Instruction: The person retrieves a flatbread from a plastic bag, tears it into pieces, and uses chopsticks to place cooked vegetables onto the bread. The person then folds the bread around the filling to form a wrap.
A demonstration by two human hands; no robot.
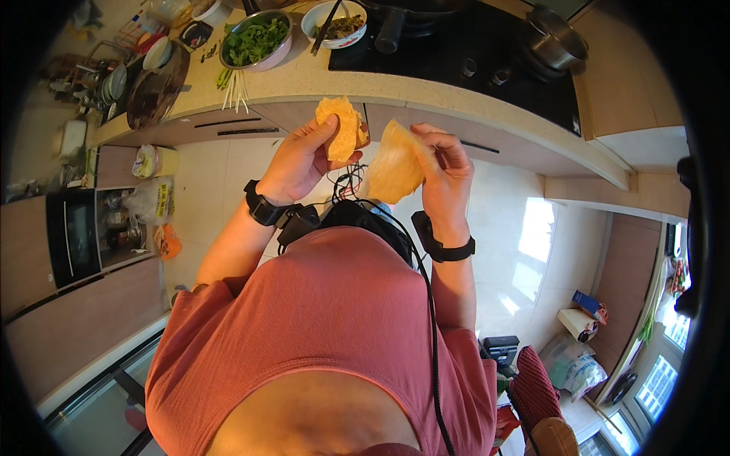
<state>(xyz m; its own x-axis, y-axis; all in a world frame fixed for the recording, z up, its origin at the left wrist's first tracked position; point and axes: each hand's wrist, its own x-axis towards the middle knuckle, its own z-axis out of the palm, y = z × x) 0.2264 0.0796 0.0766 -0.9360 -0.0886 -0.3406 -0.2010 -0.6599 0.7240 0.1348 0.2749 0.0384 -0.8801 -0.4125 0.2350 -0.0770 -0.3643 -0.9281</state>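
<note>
Centrally, toward the top of the frame: one person, two bare hands, two pieces of yellow food, kind not certain.

Item, left hand [306, 152]: gripping a folded yellow piece [344, 128], thumb flat on its front, fingers behind and below. Long axis roughly up and down the frame; ragged upper edge.

Item, right hand [449, 163]: pinching a thin yellow sheet [395, 166] by its right margin, thumb in front, other fingers curled. Sheet light-toned, its length also running up and down, its left side free.

Key relation: sheet just right of the folded piece, a narrow gap between them, free side facing the gap. Each piece lies nearest the hand that holds it; the two look apart, though any join hidden behind cannot be told.

Edges: counter [308, 76] directly above both hands, its front edge bowing across the frame; drawer fronts [266, 118] beneath that edge. Black cables [347, 181] hang below the gap.

On the counter, upper left of centre: bowl of greens [257, 42], white bowl [334, 32] with chopsticks [327, 26]. Upper right: black stove [433, 68].

Room for moving: widest to the right, over pale floor [498, 194].
</note>
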